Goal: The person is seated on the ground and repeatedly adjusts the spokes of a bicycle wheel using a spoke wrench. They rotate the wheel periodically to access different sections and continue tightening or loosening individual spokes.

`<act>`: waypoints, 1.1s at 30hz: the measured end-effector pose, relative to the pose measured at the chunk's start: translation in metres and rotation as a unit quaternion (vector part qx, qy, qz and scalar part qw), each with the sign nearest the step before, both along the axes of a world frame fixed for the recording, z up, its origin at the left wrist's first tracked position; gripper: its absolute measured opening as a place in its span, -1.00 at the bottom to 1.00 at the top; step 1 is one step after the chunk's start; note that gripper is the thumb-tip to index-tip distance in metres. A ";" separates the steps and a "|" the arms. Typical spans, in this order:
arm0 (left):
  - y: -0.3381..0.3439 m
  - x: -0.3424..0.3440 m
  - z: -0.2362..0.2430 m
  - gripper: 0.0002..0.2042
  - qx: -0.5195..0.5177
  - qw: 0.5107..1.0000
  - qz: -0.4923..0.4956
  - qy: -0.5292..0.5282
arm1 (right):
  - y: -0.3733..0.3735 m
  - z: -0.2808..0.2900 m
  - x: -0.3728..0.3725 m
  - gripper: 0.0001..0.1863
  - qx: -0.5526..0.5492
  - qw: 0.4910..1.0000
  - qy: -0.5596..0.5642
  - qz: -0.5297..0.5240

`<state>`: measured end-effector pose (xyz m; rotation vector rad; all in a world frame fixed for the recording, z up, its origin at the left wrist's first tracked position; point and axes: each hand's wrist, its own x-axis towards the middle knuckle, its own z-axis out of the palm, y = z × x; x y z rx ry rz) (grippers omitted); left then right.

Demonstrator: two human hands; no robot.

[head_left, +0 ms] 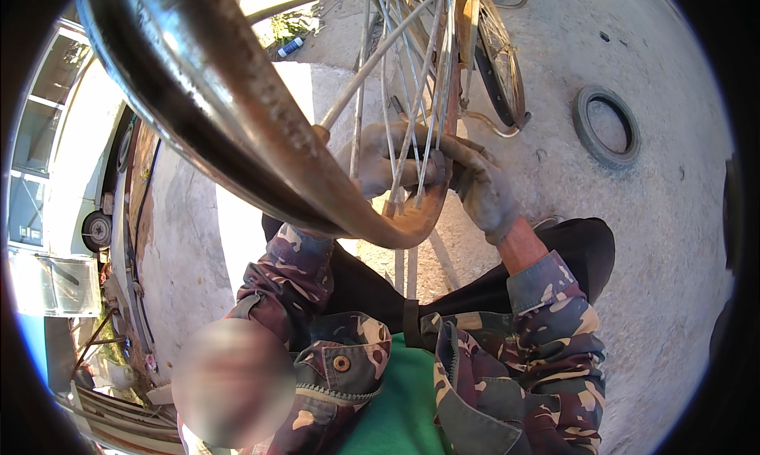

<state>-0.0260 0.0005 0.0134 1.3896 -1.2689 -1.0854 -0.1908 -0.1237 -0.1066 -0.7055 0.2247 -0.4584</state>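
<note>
A bare, rust-marked bicycle wheel rim [289, 138] curves large across the upper left and down to the middle, close in front of me. Metal spokes [360, 91] run up from it toward the hub. Both my hands wear grey, dirty work gloves. Behind the spokes, my left hand [374, 170] has its fingers curled at the rim's inner side; the spokes partly cover it, and what it pinches is hidden. On the other side of the spokes, my right hand [484, 194] bends its fingers round the near part of the rim, its fingertips close to the left hand's.
A loose black tyre [584, 124] lies on the concrete floor to the right. Another spoked wheel [513, 75] and a bent metal tube [495, 129] stand beyond my hands. A small bottle [290, 47] lies at the upper left. Along the left are a small wheel [96, 230] and stacked boards [127, 419].
</note>
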 end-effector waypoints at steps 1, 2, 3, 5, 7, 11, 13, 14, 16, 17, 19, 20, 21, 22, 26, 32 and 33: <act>-0.003 -0.004 0.006 -0.67 0.018 0.996 0.021 -0.089 | 0.000 0.000 -0.002 -0.50 0.001 1.000 0.005 -0.006; -0.006 -0.008 0.007 -0.69 0.012 0.994 0.028 -0.107 | -0.002 -0.001 -0.002 -0.50 -0.003 1.000 0.002 -0.004; -0.008 -0.012 0.008 -0.71 0.008 0.991 0.037 -0.127 | -0.003 -0.003 -0.001 -0.50 -0.006 1.000 -0.003 0.000; -0.010 -0.017 0.007 -0.70 -0.012 0.986 0.054 -0.156 | -0.002 -0.003 -0.001 -0.48 -0.009 1.000 -0.013 0.008; -0.009 -0.025 0.015 -0.69 -0.009 0.996 0.071 -0.061 | -0.001 0.001 -0.002 -0.45 -0.011 1.000 -0.020 0.013; -0.012 -0.017 0.019 -0.66 -0.008 0.999 0.031 0.039 | 0.003 0.019 -0.005 -0.34 -0.061 0.997 -0.038 0.035; -0.014 -0.011 0.013 -0.65 -0.002 1.000 0.019 -0.010 | 0.007 0.024 -0.003 -0.28 -0.088 0.995 -0.026 0.026; -0.014 -0.008 0.012 -0.64 0.001 0.999 0.013 -0.035 | 0.007 0.022 -0.002 -0.27 -0.071 0.997 -0.029 0.031; -0.015 -0.007 0.016 -0.63 0.002 1.000 -0.011 -0.010 | 0.005 0.017 -0.003 -0.23 -0.040 0.998 -0.034 0.034; -0.015 -0.005 0.018 -0.63 0.003 1.000 -0.023 0.002 | 0.004 0.017 -0.004 -0.21 -0.051 0.998 -0.026 0.041; -0.011 0.009 0.008 -0.62 0.004 0.998 -0.041 0.044 | 0.002 0.017 -0.002 -0.16 -0.068 0.996 -0.016 0.059; -0.008 0.015 0.003 -0.61 0.004 0.997 -0.050 0.066 | 0.003 0.016 -0.001 -0.14 -0.070 0.996 -0.009 0.049; -0.008 0.016 0.002 -0.58 -0.020 0.992 -0.057 0.108 | 0.005 0.016 -0.004 -0.12 -0.073 0.997 0.003 0.034; -0.007 0.023 -0.007 -0.59 -0.007 0.995 -0.045 0.088 | 0.008 0.015 -0.003 -0.09 -0.075 0.997 0.011 0.023; -0.004 0.029 -0.026 -0.69 0.015 0.996 0.013 0.089 | 0.011 0.019 -0.003 -0.10 -0.103 0.994 0.022 -0.009; -0.008 0.018 -0.033 -0.76 -0.049 0.998 -0.007 0.034 | 0.011 0.005 0.000 -0.32 -0.050 0.998 0.021 -0.017; -0.007 0.019 -0.031 -0.76 -0.030 0.999 -0.004 0.026 | 0.010 0.006 0.000 -0.36 -0.050 0.998 0.020 -0.016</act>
